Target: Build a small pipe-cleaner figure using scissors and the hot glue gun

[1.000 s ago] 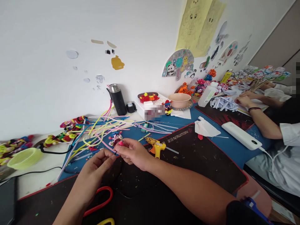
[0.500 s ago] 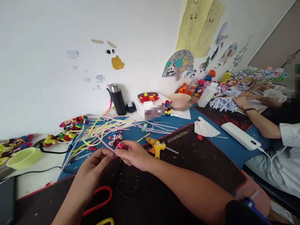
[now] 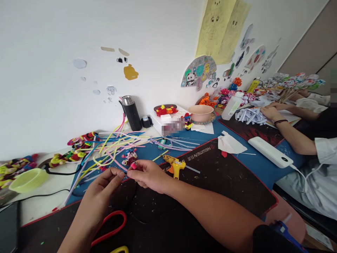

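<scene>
My left hand [image 3: 107, 184] and my right hand [image 3: 149, 175] meet above the dark mat, fingertips almost touching. In the right one, thumb and fingers are closed on a small bright pink piece [image 3: 134, 165] that sticks up past the thumb. The left thumb and forefinger pinch together; a thin dark bit shows between the two hands, too small to name. Just behind them is a small fuzzy doll [image 3: 131, 156] in blue, white and dark red. A yellow glue gun [image 3: 177, 168] lies to the right. Below my left wrist are scissors with red and yellow handles [image 3: 116, 230].
Loose pipe cleaners [image 3: 110, 149] spread over the blue table at the back left. A black thermos [image 3: 132, 114], a pink bowl [image 3: 200, 114] and a white power bank [image 3: 271, 151] stand or lie around. Fuzzy dolls [image 3: 79, 138] are heaped left. At right, another person's hands handle paper strips [image 3: 251, 116].
My hands have shifted slightly left, and a little gap has opened between their fingertips. The pink piece moved slightly down and left with my right hand. The camera view shifted slightly.
</scene>
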Tool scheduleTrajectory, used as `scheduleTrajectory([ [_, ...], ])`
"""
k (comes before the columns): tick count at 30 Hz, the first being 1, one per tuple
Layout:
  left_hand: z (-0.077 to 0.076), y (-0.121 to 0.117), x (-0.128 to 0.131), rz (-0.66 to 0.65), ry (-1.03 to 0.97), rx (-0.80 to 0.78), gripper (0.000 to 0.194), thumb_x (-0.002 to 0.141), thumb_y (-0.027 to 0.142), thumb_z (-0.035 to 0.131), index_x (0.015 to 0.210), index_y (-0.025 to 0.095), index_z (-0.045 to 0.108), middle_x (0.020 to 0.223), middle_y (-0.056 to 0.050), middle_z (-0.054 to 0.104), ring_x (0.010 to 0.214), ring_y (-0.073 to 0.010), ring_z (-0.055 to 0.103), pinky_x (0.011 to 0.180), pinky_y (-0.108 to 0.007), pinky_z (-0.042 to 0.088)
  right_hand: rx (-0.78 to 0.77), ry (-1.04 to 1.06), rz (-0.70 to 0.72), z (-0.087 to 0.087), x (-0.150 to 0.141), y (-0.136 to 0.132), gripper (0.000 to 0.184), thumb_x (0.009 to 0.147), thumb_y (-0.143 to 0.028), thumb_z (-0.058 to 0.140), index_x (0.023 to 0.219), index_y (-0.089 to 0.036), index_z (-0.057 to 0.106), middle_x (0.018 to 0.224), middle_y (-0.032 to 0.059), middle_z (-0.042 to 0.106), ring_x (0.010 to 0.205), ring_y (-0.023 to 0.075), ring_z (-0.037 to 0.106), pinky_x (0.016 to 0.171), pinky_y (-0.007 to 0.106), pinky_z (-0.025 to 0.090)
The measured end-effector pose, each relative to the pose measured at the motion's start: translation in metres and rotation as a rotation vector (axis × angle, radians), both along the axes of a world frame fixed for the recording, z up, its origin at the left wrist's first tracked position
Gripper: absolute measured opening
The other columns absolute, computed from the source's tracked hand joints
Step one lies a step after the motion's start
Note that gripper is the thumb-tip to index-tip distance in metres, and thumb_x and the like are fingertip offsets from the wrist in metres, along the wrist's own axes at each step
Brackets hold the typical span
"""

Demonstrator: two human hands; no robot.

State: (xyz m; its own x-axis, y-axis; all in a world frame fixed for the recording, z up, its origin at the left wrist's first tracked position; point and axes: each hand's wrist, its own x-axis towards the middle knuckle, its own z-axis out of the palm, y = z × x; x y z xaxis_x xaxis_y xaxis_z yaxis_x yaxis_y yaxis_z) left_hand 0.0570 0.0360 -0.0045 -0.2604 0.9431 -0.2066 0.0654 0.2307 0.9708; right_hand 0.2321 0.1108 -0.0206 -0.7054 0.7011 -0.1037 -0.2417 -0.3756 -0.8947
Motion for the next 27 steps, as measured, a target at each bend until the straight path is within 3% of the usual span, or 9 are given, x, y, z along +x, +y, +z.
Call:
scheduleTrajectory([
  [7,0.0043,0.0025,0.0003,0.069,-0.105,0.111,0.051,0.076,0.068,0.089,0.089,0.022,0.074,0.065,0.005,0.049,0.057,-0.0122,0.038,0.050,-0.024,0.032,-0.042,0.005,0.017,0.0052,0.0004,-0.0006,0.035,0.085,-0.039,0.088,0.087,-0.023,0.057,0.052,-0.0148,0.039,0.046,0.0067,0.025,0.048,0.027,0.013],
  [16,0.0087,0.0000,0.0028,0.056,-0.169,0.097,0.047,0.071,0.058,0.098,0.095,0.022,0.079,0.068,0.004,0.058,0.060,-0.0104,0.042,0.052,-0.021,0.035,-0.055,-0.033,0.006,0.0094,0.0010,-0.0025,0.032,0.089,-0.037,0.086,0.088,-0.022,0.058,0.053,-0.0142,0.039,0.046,0.0068,0.025,0.049,0.027,0.013],
  [27,0.0083,0.0011,0.0016,0.054,-0.151,0.093,0.044,0.073,0.058,0.095,0.086,0.021,0.073,0.065,0.005,0.052,0.057,-0.0115,0.040,0.051,-0.023,0.033,-0.040,-0.015,0.006,0.0086,0.0009,-0.0020,0.040,0.083,-0.047,0.090,0.087,-0.022,0.058,0.054,-0.0138,0.038,0.047,0.0069,0.026,0.048,0.026,0.014],
])
